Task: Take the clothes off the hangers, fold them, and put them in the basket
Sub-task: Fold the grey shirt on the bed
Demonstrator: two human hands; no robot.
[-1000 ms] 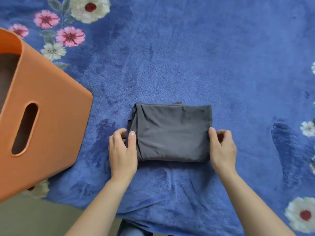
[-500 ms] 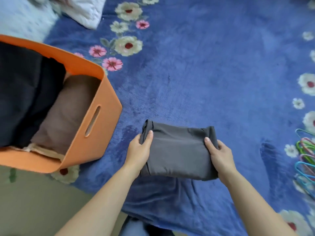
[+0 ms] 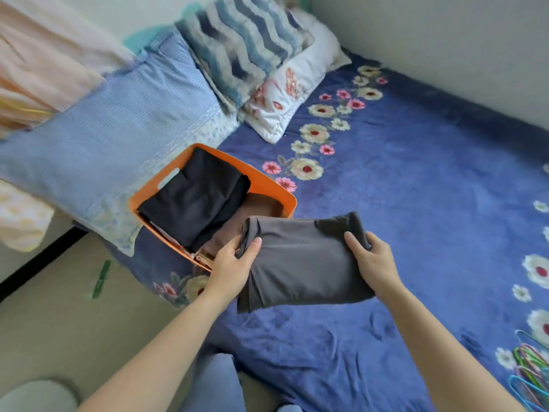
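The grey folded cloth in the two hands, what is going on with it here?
A person holds a folded grey garment by its two ends, left hand on one, right hand on the other, above the blue floral blanket and just at the orange basket. The basket already holds a black folded garment and a brown one. Bare coloured hangers lie at the right edge.

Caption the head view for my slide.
Left hand and right hand hold a folded grey garment beside the partly filled orange basket.
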